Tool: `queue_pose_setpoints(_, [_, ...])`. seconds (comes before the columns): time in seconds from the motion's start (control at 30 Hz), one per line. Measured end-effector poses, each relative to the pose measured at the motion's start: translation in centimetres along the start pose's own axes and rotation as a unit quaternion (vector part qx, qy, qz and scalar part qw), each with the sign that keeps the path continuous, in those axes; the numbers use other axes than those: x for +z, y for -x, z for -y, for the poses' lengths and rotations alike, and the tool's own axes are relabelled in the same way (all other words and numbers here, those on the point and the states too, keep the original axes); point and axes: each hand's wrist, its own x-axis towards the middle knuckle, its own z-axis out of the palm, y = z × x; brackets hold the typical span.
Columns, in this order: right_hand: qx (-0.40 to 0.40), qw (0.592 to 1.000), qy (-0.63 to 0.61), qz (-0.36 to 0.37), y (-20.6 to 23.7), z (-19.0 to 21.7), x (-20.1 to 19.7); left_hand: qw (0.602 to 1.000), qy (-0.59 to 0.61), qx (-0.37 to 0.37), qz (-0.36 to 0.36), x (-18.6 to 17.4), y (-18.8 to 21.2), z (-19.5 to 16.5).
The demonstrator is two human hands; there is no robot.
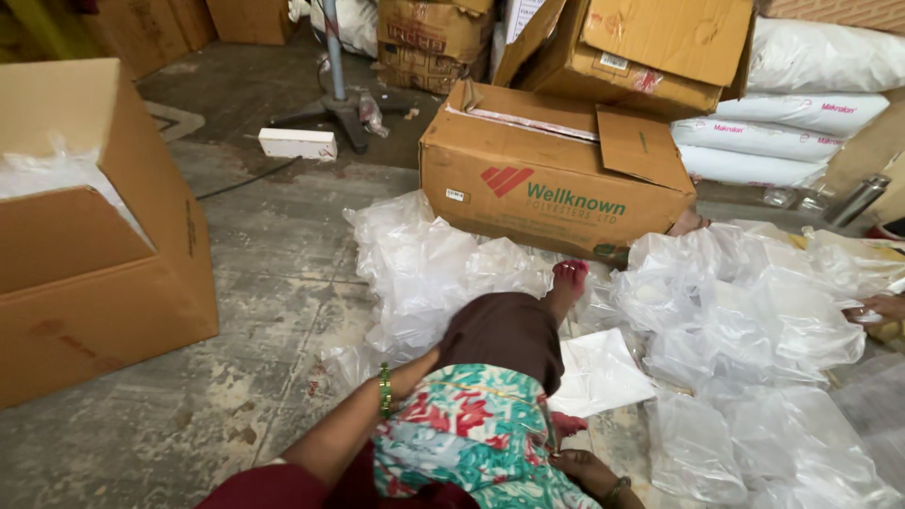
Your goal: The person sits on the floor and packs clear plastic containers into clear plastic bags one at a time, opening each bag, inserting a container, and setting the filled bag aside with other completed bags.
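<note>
1. Landmark: the printed carton point(556, 184), closed, lying on the concrete floor point(255, 311) at centre frame. All places below are given relative to it.
2. Far left of the carton: one open brown box point(94, 245), with clear plastic showing inside at its top.
3. Left and behind the carton: one white power strip point(298, 143) with a dark cable, and one metal stand base point(341, 104).
4. In front of the carton, lower left: left arm with a green bangle point(385, 391) at the wrist. The left hand point(415, 366) is hidden behind the knee; cannot tell whether it is open or what it holds.
5. Directly in front of the carton: a heap of clear plastic bags point(443, 264) to its left front and a larger spread to its right front; too many and too overlapped to count.
6. Flat white folded bag point(599, 372) lies in front of the carton, just right of the person's knee; long axis runs roughly lower left to upper right, one corner pointing toward the carton.
7. Right hand point(584, 468), in front of the carton at the frame bottom, rests low beside the leg, fingers loosely curled, nothing visibly gripped. It is near the white bag, not touching.
8. Behind and right of the carton: more cartons stacked, at least four white sacks point(811, 104), one metal bottle point(856, 200).
9. Far right: another person's hand point(881, 306) on the bags.
</note>
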Motion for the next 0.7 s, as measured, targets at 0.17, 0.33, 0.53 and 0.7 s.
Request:
queue_pose_setpoints(0.17, [-0.083, 0.991, -0.017, 0.104, 0.1, 0.4, -0.4, 0.979, -0.063, 0.026, -0.192, -3.7, 8.8, -3.5])
queue_pose_setpoints(0.33, [-0.077, 0.993, -0.007, 0.092, 0.5, 0.2, 0.2, 0.923, -0.269, -0.067, -0.265, -3.4, 20.8, -12.2])
queue_pose_setpoints(0.53, [-0.138, 0.940, 0.312, -0.028, -2.0, 1.0, 3.5, 0.874, -0.386, -0.036, -0.293, 1.2, 22.6, -18.3])
queue_pose_setpoints(0.7, [-0.248, 0.894, 0.361, 0.097, -4.5, 1.6, 7.3, 0.890, -0.381, -0.019, -0.250, 1.1, 21.9, -20.1])
